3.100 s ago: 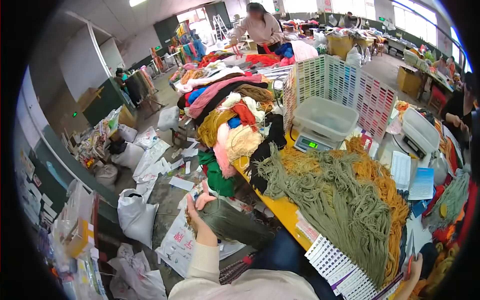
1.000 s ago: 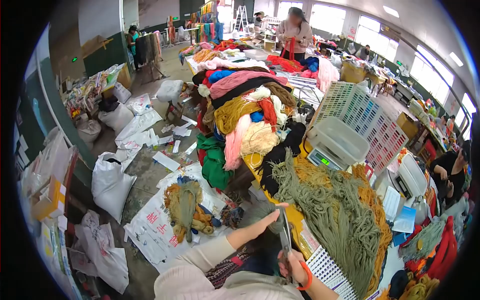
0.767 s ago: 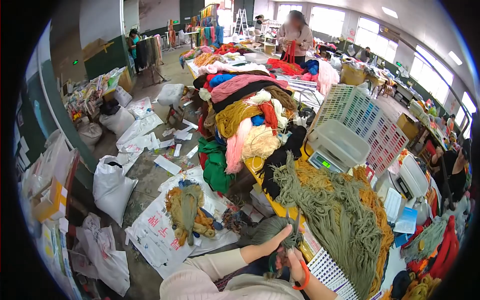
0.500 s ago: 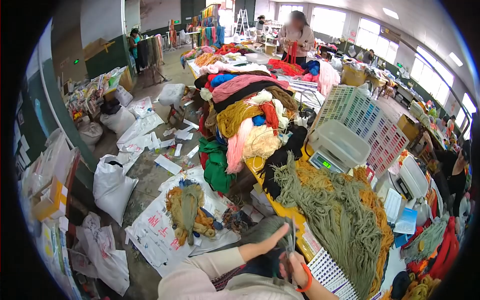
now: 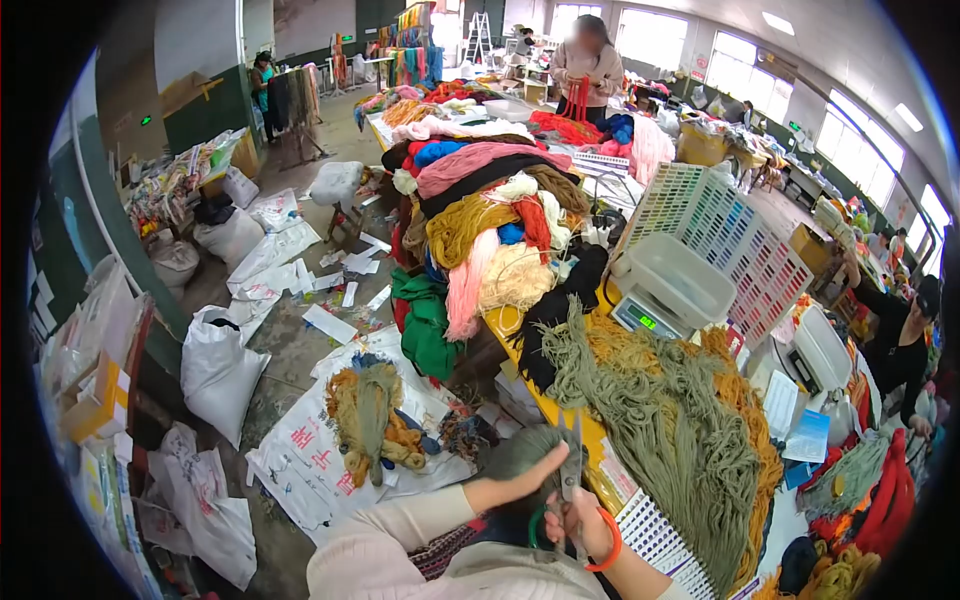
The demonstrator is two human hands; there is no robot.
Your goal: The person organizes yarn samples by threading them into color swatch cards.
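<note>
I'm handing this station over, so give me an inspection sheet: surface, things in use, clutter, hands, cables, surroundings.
Surface: yellow table, largely under heaped yarn, with scale.
Things in use: grey bundle; scissors, blades parted.
Clutter: paper scraps and white sacks on floor.
Hands: left hand on the grey bundle, right hand gripping the scissors.
Cables: dark cord beside the scale; route unclear.
Surroundings: co-worker across the table holding red yarn; others around the room.
</note>
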